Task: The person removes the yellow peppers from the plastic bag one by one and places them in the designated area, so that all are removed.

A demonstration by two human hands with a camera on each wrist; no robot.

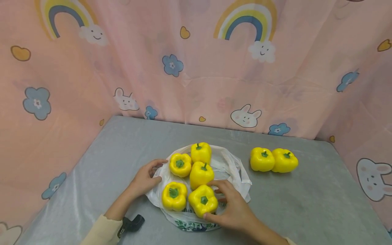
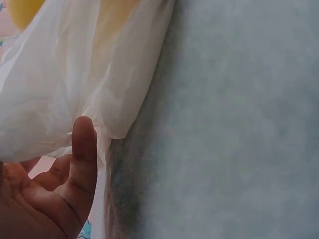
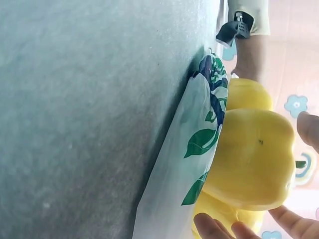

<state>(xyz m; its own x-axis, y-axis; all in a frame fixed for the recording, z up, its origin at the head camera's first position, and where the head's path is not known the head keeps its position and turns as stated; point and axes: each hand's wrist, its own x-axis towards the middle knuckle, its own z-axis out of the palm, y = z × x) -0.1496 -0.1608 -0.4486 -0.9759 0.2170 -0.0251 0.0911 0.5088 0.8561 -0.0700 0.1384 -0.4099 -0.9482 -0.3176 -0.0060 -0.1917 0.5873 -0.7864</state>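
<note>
A white plastic bag (image 1: pixel 232 160) with a green leaf print (image 3: pixel 202 142) lies on the table, spread wide, with several yellow bell peppers (image 1: pixel 201 175) on it. My left hand (image 1: pixel 147 178) is at the bag's left side, pinching its edge between thumb (image 2: pixel 83 144) and fingers. Around the front right pepper (image 1: pixel 203 201), my right hand (image 1: pixel 235 207) has its fingers and thumb spread. A finger touches this pepper in the right wrist view, while the thumb (image 3: pixel 310 130) stands slightly apart from it. The front left pepper (image 1: pixel 174 196) sits beside it, green stem up.
Two more yellow bell peppers (image 1: pixel 274 160) stand side by side on the grey table (image 1: pixel 294 204), right of the bag. A pink patterned curtain (image 1: pixel 196 92) hangs behind and along both sides. The left wrist wears a black strap mount (image 1: pixel 131 224).
</note>
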